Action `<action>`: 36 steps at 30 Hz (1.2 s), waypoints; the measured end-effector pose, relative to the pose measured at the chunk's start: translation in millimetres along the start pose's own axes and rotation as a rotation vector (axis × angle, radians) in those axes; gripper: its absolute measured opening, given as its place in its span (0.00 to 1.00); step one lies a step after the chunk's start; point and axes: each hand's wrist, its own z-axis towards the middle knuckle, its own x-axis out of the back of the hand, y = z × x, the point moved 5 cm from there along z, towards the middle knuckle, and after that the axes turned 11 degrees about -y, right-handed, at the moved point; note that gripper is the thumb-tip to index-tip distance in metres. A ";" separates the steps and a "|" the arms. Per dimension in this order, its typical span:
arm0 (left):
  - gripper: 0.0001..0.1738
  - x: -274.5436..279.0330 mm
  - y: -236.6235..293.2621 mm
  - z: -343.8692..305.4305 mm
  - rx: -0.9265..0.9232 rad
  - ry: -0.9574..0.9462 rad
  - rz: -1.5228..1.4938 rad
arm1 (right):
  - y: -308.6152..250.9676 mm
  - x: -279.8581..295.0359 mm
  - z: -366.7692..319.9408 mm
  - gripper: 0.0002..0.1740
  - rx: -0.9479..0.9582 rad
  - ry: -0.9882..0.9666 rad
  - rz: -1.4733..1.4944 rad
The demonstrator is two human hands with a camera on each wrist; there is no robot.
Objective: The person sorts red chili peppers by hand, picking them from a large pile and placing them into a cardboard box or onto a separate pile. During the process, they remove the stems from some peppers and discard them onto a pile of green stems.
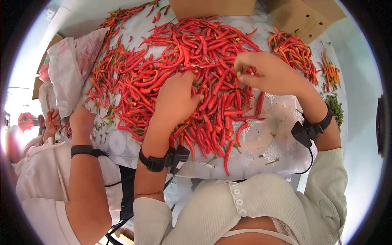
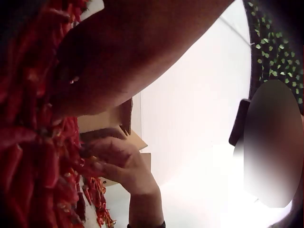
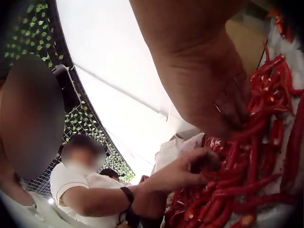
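Note:
Red chili peppers [image 1: 179,53] lie in a large heap across the table. Over the front middle of the heap is my left hand [image 1: 173,100], its thumb out to the side and its fingertips hidden among peppers; whether it grips one is unclear. My right hand [image 1: 271,75] is bent at the heap's right edge, thumb and fingers pinching a pepper whose small orange end shows between them. The left wrist view shows the right hand [image 2: 118,161] beside red peppers. In the right wrist view, the left hand [image 3: 185,168] touches the heap.
Smaller piles of orange-red peppers [image 1: 292,51] and green stems [image 1: 335,108] lie at the right. Cardboard boxes [image 1: 214,7] stand at the back. At the left are a white sack [image 1: 65,77] and another person's arm [image 1: 87,183]. Loose peppers [image 1: 228,157] lie near the front edge.

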 end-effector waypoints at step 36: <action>0.16 47.0 -21.2 -10.1 -0.028 0.260 -0.094 | -9.9 -26.4 19.0 0.14 0.099 0.303 -0.150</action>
